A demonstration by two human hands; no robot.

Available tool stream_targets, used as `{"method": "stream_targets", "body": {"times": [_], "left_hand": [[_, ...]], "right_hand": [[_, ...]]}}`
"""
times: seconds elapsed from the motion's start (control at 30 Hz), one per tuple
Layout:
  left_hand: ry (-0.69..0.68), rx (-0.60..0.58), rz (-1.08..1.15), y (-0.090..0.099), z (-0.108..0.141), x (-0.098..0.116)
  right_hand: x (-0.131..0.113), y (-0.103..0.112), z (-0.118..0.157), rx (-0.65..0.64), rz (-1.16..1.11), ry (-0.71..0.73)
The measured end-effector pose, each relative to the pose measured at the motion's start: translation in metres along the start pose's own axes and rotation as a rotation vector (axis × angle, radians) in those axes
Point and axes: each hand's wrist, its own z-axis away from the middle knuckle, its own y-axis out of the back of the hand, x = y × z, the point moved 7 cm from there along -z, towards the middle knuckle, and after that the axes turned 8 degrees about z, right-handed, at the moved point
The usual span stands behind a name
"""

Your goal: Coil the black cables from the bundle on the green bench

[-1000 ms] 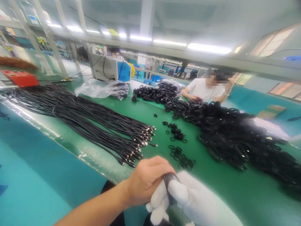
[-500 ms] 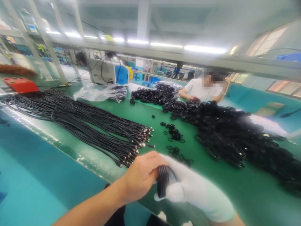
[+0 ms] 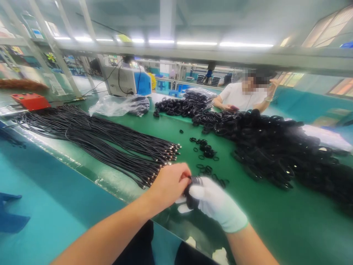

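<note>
Above the near edge of the green table, a coiled black cable [image 3: 191, 201] is between my two hands. My right hand [image 3: 213, 202], in a white glove, is closed around the coil. My bare left hand [image 3: 171, 182] pinches at the coil's upper left side, its fingertips partly hidden. To the left lie long straight black cables [image 3: 116, 147] in a wide bundle, their metal plugs [image 3: 172, 149] pointing toward the middle of the table. Just beyond my hands are several small black rings [image 3: 207, 149] in loose groups.
A large heap of coiled black cables [image 3: 264, 143] covers the right side. Farther back are a clear plastic bag [image 3: 110, 106], a grey-blue machine [image 3: 128, 82] and a red control box [image 3: 31, 101]. A co-worker [image 3: 248, 94] sits across the table. A metal beam [image 3: 193, 54] crosses overhead.
My gloved right hand has turned and wrapped its thumb over the coil, which now tilts. My left hand has shifted slightly up, still at the coil. The view has shifted slightly.
</note>
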Motion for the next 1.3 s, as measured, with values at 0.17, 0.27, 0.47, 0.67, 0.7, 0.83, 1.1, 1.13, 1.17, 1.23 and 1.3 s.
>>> {"method": "stream_targets", "body": {"times": [0.17, 0.27, 0.47, 0.67, 0.7, 0.83, 1.1, 1.13, 1.17, 1.23, 1.3], "left_hand": [[0.071, -0.003, 0.072, -0.004, -0.004, -0.010], [0.165, -0.019, 0.186, -0.008, -0.003, -0.021], [0.234, -0.017, 0.145, -0.021, -0.001, -0.047], [0.167, -0.028, 0.016, -0.015, -0.005, -0.045], [0.149, -0.020, 0.011, -0.012, -0.002, -0.041], [0.010, -0.054, -0.062, -0.018, 0.019, -0.025], [0.002, -0.093, 0.062, -0.017, 0.022, -0.024], [0.032, -0.065, 0.098, -0.011, 0.018, -0.026], [0.055, -0.034, 0.111, -0.006, 0.014, -0.027], [0.070, 0.000, 0.089, -0.003, 0.007, -0.028], [0.048, -0.002, 0.047, -0.006, 0.003, -0.026]], "right_hand": [[0.007, 0.003, -0.003, 0.016, -0.018, -0.014], [0.007, 0.000, -0.005, 0.021, -0.025, 0.012], [0.012, -0.005, -0.006, 0.046, 0.061, -0.019], [0.019, 0.004, -0.008, 0.105, 0.035, -0.054], [0.019, 0.006, -0.009, 0.124, 0.003, -0.045], [0.014, 0.009, -0.016, 0.140, -0.114, 0.080], [0.011, 0.007, -0.006, 0.092, -0.081, -0.006], [0.012, 0.006, -0.003, 0.086, -0.064, -0.051], [0.014, 0.006, -0.001, 0.081, -0.047, -0.081], [0.016, 0.006, 0.000, 0.077, -0.023, -0.095], [0.020, 0.006, -0.001, 0.070, -0.017, -0.093]]}}
